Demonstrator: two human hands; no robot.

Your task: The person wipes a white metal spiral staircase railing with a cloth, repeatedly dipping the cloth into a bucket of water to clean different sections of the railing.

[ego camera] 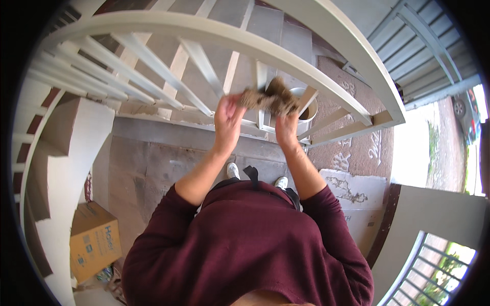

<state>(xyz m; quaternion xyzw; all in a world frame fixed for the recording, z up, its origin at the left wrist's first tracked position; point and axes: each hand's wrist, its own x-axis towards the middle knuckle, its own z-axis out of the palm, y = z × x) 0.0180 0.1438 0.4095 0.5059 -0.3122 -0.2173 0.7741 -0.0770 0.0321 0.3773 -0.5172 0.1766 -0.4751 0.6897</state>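
A brown, rough-textured cloth (268, 102), bunched and partly folded over itself, is held up in front of the white metal stair railing (206, 72). My left hand (229, 114) pinches its left end. My right hand (287, 128) grips the right end from below, with the fingertips hidden by the cloth. Just beyond the cloth stands a white bucket (314, 111) with something brown inside. Cloth and railing bars cover part of it.
Grey stair steps (264, 26) lie beyond the railing. At right is a brown doormat (329, 76) bearing writing, near flattened cardboard (356, 195). A Haier cardboard box (95, 241) stands lower left beside a white stair side (82, 137). A metal gate (421, 49) is upper right.
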